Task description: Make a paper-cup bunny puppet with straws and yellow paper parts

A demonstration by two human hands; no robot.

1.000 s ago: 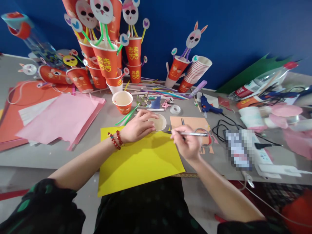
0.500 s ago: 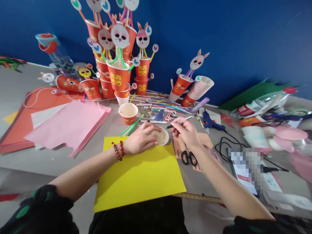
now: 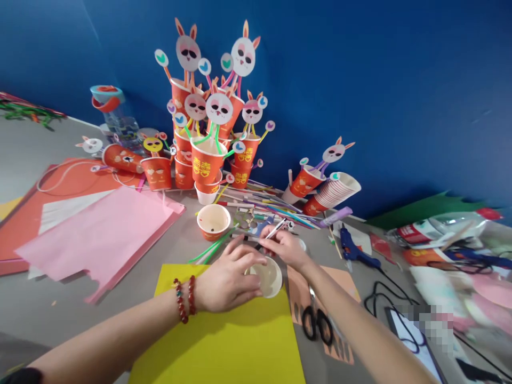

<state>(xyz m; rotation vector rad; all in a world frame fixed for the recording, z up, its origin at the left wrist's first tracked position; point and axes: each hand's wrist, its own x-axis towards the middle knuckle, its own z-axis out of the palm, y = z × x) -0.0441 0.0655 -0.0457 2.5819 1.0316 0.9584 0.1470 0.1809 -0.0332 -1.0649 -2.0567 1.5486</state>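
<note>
My left hand (image 3: 228, 277), with red bead bracelets at the wrist, curves its fingers around a pale paper cup (image 3: 272, 280) at the far edge of a yellow sheet (image 3: 224, 341). My right hand (image 3: 286, 248) pinches a pen (image 3: 277, 228) just beyond this cup, its dark tip pointing down to the left. The hand partly covers a small white disc (image 3: 301, 245). Beneath my right forearm lie black-handled scissors (image 3: 317, 324) on peach paper (image 3: 296, 290). A red paper cup (image 3: 213, 234) stands behind my left hand, near green pipe cleaners (image 3: 212, 249).
Red cups with rabbit faces (image 3: 219, 109) are stacked against the blue wall. To the right are a stack of cups (image 3: 336, 192), a blue glue gun (image 3: 352, 246), its black cable, a bottle (image 3: 436, 226) and a phone (image 3: 416, 346). Pink sheets (image 3: 108, 229) lie left.
The view has tilted up, so things sit lower in it. My right hand with the pen has moved left, behind the cup. My left hand stays at the cup.
</note>
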